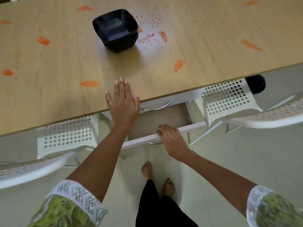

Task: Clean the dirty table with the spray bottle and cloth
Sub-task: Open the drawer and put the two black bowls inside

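Observation:
The light wooden table point(49, 89) carries several orange smears point(89, 83) and scattered red crumbs point(150, 20). My left hand point(122, 102) lies flat and open on the table's near edge. Below the tabletop a white drawer point(183, 128) stands pulled out, and it looks bare inside. My right hand point(170, 141) grips the drawer's front panel from above, fingers curled over its top edge. No spray bottle or cloth is in view.
Stacked black square bowls point(116, 30) sit on the table near the crumbs. A white perforated chair point(65, 136) stands on the left and another point(229, 99) on the right of the drawer. A dark object point(255, 84) sits under the table's right side. My bare feet point(157, 177) are on the pale floor.

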